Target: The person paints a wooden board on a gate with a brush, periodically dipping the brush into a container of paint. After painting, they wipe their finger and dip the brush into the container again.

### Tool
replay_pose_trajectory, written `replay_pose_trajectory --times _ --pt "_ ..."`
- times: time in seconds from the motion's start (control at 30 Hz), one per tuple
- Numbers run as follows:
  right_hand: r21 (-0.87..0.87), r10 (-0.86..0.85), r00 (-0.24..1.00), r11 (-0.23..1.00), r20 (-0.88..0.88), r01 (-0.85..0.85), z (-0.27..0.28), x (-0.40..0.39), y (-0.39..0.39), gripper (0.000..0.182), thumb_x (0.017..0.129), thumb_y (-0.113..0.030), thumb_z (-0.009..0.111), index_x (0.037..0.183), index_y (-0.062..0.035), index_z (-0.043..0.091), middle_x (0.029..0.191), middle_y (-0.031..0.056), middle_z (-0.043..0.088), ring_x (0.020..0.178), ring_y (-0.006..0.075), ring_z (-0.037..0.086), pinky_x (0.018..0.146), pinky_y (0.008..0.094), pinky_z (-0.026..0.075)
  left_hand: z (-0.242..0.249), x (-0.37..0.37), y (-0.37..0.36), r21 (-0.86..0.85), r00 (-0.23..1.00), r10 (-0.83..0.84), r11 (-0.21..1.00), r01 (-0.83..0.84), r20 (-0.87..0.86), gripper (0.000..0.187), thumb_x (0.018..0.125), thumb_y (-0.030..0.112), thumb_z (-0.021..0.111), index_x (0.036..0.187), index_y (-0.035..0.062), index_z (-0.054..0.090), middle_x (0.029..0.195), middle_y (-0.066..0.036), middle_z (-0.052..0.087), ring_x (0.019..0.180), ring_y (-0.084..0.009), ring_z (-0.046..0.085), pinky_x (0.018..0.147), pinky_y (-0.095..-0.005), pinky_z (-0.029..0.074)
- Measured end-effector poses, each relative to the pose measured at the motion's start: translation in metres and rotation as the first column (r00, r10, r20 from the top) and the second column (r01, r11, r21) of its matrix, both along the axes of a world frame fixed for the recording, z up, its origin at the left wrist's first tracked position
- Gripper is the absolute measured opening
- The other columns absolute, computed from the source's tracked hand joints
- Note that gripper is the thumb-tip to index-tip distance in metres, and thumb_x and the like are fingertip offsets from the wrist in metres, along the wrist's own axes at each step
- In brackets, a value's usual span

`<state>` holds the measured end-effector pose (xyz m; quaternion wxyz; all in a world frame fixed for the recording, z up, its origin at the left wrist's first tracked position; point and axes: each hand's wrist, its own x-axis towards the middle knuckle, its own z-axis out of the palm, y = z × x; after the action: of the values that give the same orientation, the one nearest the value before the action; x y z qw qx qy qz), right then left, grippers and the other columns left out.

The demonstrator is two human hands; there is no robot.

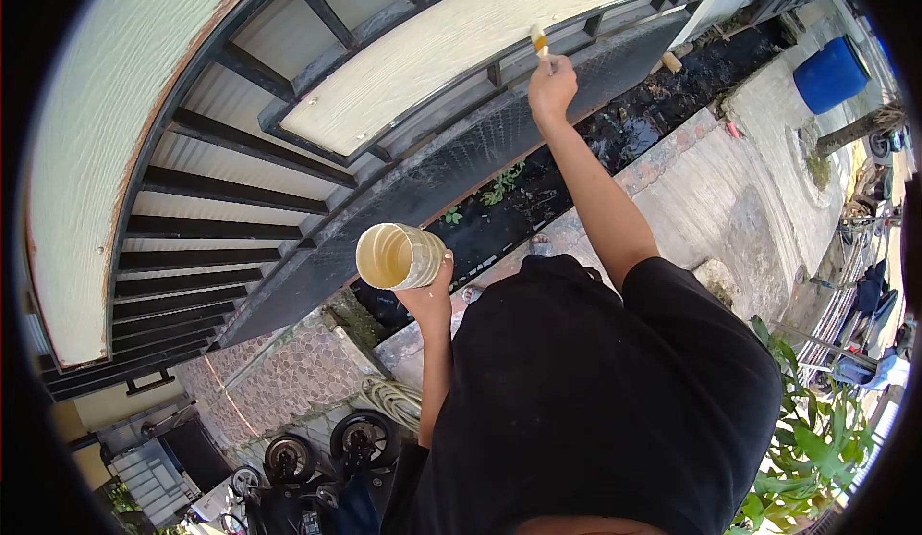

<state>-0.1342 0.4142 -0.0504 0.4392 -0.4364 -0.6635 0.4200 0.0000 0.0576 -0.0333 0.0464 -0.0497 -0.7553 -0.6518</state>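
Observation:
My right hand (552,91) is closed around the handle of a paintbrush (540,39). The brush's pale bristles are at the lower edge of a long cream-painted board (442,50), which is fixed to a black metal gate (254,151). Lower down and to the left, my left hand (429,295) grips a cream plastic paint container (401,256) from its side. The container's mouth is tilted toward the camera, and pale paint coats its inside. Its base is hidden by the hand.
A dark drainage ditch (643,122) runs below the gate. A second cream board (125,122) is at the far left. A blue barrel (832,74) stands on the concrete at right. Motorcycles (327,477) and a coiled hose (392,399) lie at lower left, leafy plants (807,439) at lower right.

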Motion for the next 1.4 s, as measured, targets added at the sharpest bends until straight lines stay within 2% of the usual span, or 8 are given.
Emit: replay_pose_trajectory --times 0.2,0.23,0.37,0.47,0.5,0.73,1.07,1.4 --pt "-0.125 0.437 0.887 0.882 -0.147 -0.455 -0.005 -0.01 -0.142 0.015 0.097 -0.011 0.069 0.101 0.0037 0.069 0.083 0.0266 0.072 0.082 0.045 0.074 0.07 0.0464 0.056 0.004 -0.001 0.008 -0.022 1.0 -0.028 0.999 0.028 0.005 0.05 0.083 0.002 0.087 0.126 -0.003 0.063 0.118 -0.011 0.072 0.107 -0.0202 0.07 0.103 -0.0372 0.052" --pt "-0.061 0.511 0.847 0.85 -0.147 -0.523 -0.007 -0.003 -0.155 0.018 0.101 -0.014 0.07 0.106 0.0034 0.072 0.073 0.0166 0.068 0.063 0.021 0.066 0.06 0.0381 0.049 0.004 -0.002 0.01 0.005 0.999 -0.039 0.999 0.039 0.007 0.049 0.083 0.002 0.086 0.126 -0.0032 0.063 0.118 -0.011 0.073 0.107 -0.0202 0.07 0.103 -0.0372 0.052" --pt "0.016 0.642 0.759 0.764 -0.104 -0.645 -0.001 0.017 -0.124 0.017 0.103 -0.014 0.069 0.109 0.0014 0.072 0.07 0.0115 0.065 0.059 0.0131 0.054 0.056 0.035 0.043 0.008 -0.003 0.011 0.027 0.998 -0.068 0.997 0.068 0.003 0.048 0.084 0.001 0.086 0.126 -0.0035 0.063 0.117 -0.012 0.073 0.107 -0.0201 0.07 0.103 -0.0371 0.052" --pt "0.049 0.561 0.827 0.827 -0.023 -0.56 -0.01 0.015 -0.049 0.019 0.104 -0.017 0.069 0.111 0.0006 0.073 0.07 0.0079 0.064 0.061 0.0109 0.054 0.057 0.0329 0.045 0.006 -0.002 0.01 0.0 0.998 -0.064 0.998 0.064 0.004 0.048 0.084 0.001 0.086 0.125 -0.0036 0.063 0.117 -0.012 0.073 0.106 -0.0203 0.07 0.103 -0.037 0.052" --pt "0.135 0.485 0.873 0.869 -0.046 -0.476 -0.014 0.012 -0.022 0.018 0.1 -0.015 0.069 0.107 0.0009 0.074 0.086 0.023 0.074 0.075 0.0347 0.073 0.069 0.042 0.054 0.003 -0.003 0.008 0.0 0.998 -0.06 0.998 0.06 0.005 0.048 0.083 0.001 0.086 0.126 -0.0035 0.063 0.117 -0.012 0.073 0.107 -0.0202 0.07 0.103 -0.0371 0.052" --pt "-0.024 0.0 0.994 1.0 -0.113 -0.003 -0.006 0.002 0.009 0.02 0.101 -0.014 0.066 0.105 0.0049 0.073 0.09 0.0231 0.076 0.081 0.033 0.076 0.074 0.0419 0.057 0.003 -0.006 0.006 -0.028 1.0 -0.03 0.999 0.03 0.005 0.053 0.082 0.002 0.087 0.128 -0.003 0.062 0.12 -0.012 0.072 0.109 -0.0206 0.07 0.104 -0.0376 0.052" --pt "-0.225 0.434 0.848 0.832 -0.305 -0.507 -0.017 0.007 -0.131 0.016 0.106 -0.013 0.064 0.105 0.0025 0.068 0.078 0.0003 0.062 0.067 0.004 0.05 0.058 0.027 0.038 -0.001 -0.013 0.011 -0.011 0.994 -0.085 0.996 0.086 0.069 0.062 0.08 0.001 0.089 0.134 -0.0048 0.059 0.126 -0.014 0.069 0.114 -0.0237 0.068 0.106 -0.0387 0.051" --pt "-0.239 0.19 0.965 0.943 -0.182 -0.231 -0.001 -0.032 -0.13 0.016 0.101 -0.009 0.064 0.108 0.0049 0.066 0.087 0.0227 0.074 0.079 0.0354 0.075 0.073 0.0441 0.056 0.003 -0.015 0.008 -0.003 0.994 -0.093 0.996 0.094 0.061 0.061 0.08 0.001 0.089 0.133 -0.0049 0.059 0.125 -0.014 0.069 0.113 -0.0234 0.068 0.105 -0.0387 0.051"
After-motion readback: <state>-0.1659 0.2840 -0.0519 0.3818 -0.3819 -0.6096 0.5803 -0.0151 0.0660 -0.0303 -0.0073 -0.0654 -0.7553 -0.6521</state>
